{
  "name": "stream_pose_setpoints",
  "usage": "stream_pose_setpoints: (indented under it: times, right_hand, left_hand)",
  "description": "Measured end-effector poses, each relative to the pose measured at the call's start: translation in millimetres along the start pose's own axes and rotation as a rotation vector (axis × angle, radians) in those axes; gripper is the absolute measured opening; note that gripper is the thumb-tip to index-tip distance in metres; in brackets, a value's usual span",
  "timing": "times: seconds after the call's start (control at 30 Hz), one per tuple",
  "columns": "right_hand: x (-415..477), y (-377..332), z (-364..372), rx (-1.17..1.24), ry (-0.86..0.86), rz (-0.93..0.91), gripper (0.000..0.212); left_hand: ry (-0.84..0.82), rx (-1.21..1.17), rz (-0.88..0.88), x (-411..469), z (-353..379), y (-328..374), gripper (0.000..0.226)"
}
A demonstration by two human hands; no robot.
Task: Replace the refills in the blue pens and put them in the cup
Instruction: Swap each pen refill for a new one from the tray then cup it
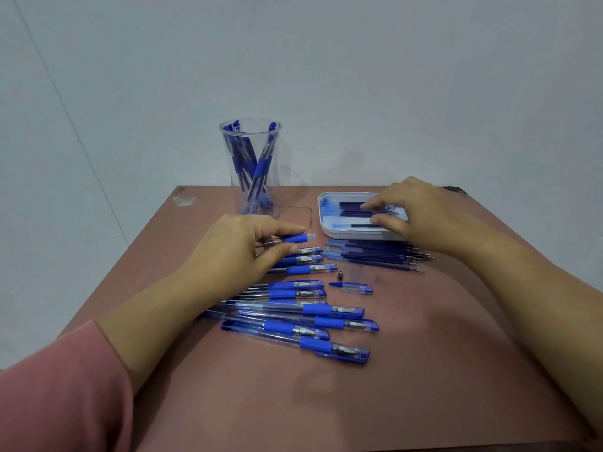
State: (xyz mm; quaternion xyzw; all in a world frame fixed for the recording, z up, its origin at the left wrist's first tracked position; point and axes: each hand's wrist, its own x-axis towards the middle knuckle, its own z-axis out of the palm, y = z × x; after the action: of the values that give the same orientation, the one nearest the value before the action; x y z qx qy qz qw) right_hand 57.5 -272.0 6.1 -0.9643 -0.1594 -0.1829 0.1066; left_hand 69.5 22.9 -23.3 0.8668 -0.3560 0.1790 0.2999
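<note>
Blue rubber sleeves the pen barrel that the left hand pinches between thumb and forefinger, level and just above the table, its front end open and without a tip. The right hand reaches over the white tray, forefinger and thumb down among the dark refills lying in it. Whether one is already caught between them cannot be told.

Just in front of the tray lies a loose heap of refills, points to the right. Near that heap rest a small metal tip and a clear cap. Rows of capped blue pens lie under and beside the left forearm. The clear cup, at the table's far edge, already holds several pens.

The likeliest slip is a mix-up: tray and heap sit so close that a refill drawn from the wrong lot could go into the barrel. The tip is small and lies unguarded, so a brush of either wrist could send it rolling off. The left forearm, hanging low, could also scatter the waiting pens.
</note>
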Motion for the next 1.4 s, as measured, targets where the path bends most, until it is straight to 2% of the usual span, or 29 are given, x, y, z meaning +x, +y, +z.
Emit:
stream_pose_setpoints:
  times: [0.17, 0.27, 0.47, 0.83, 0.93, 1.07, 1.27, 1.4]
  right_hand:
    - [31, 13, -1, -0.147, -0.240, 0.055, 0.023]
    - [40, 15, 3, -0.098, -0.347, 0.095, 0.019]
    - [44, 20, 15, -0.087, -0.340, 0.064, 0.007]
    - [43, 19, 14, -0.003, -0.387, 0.125, 0.006]
    - [43, 18, 17, -0.012, -0.368, 0.127, 0.007]
    - [40, 8, 9, 0.082, -0.229, 0.105, 0.003]
    - [12, -24, -19, 0.229, -0.067, 0.054, 0.019]
    - [-21, -41, -32, 0.327, 0.006, 0.059, 0.019]
  left_hand:
    - [0.011, 0.013, -0.005, 0, 0, -3, 0.030]
    - [0.008, 0.026, -0.001, 0, 0, -4, 0.030]
    - [-0.015, 0.041, -0.006, 1, -1, -5, 0.030]
    - [-0.030, 0.030, -0.023, 1, 0, -7, 0.030]
    - [-0.033, 0.031, -0.030, 0, 0, -7, 0.030]
    - [-0.029, 0.021, -0.019, 0, -1, -6, 0.030]
    - [-0.025, 0.028, -0.015, 1, -2, -5, 0.030]
    - [0.002, 0.009, -0.008, 0, -1, -3, 0.030]
